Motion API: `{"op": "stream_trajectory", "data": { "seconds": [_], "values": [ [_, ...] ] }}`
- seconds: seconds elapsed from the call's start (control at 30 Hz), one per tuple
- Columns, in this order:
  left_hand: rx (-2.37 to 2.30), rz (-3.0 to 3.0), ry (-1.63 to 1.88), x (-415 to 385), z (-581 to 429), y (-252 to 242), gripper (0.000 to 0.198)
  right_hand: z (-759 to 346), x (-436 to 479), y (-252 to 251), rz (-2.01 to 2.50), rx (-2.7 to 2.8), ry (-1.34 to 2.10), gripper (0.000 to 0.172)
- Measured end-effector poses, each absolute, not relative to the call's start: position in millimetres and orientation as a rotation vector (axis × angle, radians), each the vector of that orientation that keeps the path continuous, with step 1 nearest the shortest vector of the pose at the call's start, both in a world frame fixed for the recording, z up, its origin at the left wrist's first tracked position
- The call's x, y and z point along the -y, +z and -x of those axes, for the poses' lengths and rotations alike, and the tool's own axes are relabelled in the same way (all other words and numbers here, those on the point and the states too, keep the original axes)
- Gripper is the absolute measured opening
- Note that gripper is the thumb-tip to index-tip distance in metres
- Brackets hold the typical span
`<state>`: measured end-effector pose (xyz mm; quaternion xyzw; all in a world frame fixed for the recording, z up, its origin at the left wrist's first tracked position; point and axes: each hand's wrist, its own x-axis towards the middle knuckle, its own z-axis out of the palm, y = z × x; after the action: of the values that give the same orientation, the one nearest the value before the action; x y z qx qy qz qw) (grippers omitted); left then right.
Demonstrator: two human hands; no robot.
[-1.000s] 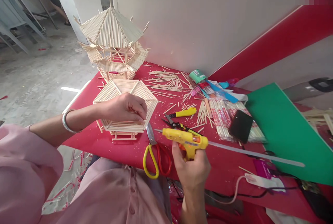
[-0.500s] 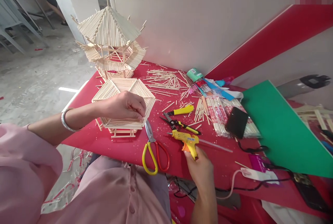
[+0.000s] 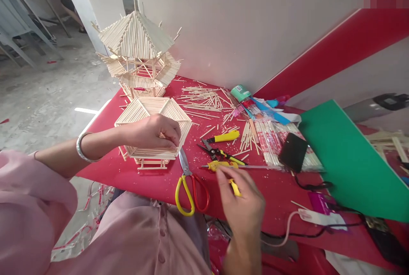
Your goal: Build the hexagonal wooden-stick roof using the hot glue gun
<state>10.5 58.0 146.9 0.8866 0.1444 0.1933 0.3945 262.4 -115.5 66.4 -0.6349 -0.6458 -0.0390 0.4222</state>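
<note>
The hexagonal stick platform (image 3: pixel 150 107) sits on the red counter (image 3: pixel 281 198); the left hand (image 3: pixel 156 132), with a silver bracelet (image 3: pixel 83 147) at its wrist, reaches across the platform, fingertips drawn together at the platform's near right edge; whether they pinch a stick cannot be told; the right hand (image 3: pixel 244 198) is well to the right of the platform, thumb and forefinger apart about the handle of a yellow glue gun (image 3: pixel 220 165); how firmly it touches the handle cannot be told; the nozzle points toward the platform, while a translucent glue stick (image 3: pixel 258 167) runs from the rear, away from it.

Scissors (image 3: pixel 185 172) with one yellow and one red handle lie at the platform's near right, blades toward it; yellow-handled cutters (image 3: pixel 226 137) lie to its right, handles spread; behind the platform stands a taller stick pagoda (image 3: pixel 136 38); loose sticks (image 3: pixel 204 98) are strewn to the platform's far right; farther right of it lie wrapped stick packets (image 3: pixel 270 145), a black rectangular object (image 3: pixel 293 152) on them, then a green board (image 3: pixel 351 160).
</note>
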Motion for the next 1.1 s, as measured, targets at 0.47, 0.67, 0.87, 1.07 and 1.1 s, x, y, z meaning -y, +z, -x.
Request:
{"op": "stream_trajectory", "data": {
  "seconds": [0.47,0.67,0.87,1.07,1.1],
  "values": [
    [-0.321,-2.29,0.493,-58,-8,141,0.015,-181,64,84,1.325,1.605,0.135,0.009],
    [-0.307,-2.292,0.497,-57,-8,143,0.016,-179,64,87,1.313,1.639,0.015,0.006],
    [-0.299,-2.232,0.591,-63,-6,136,0.014,-181,71,78,1.304,1.567,-0.035,0.007],
    [-0.287,-2.24,0.583,-64,-4,132,0.016,-179,73,71,1.318,1.557,-0.026,0.007],
    [-0.284,-2.238,0.581,-64,-4,132,0.016,-178,73,71,1.313,1.558,-0.029,0.007]
  ]
}}
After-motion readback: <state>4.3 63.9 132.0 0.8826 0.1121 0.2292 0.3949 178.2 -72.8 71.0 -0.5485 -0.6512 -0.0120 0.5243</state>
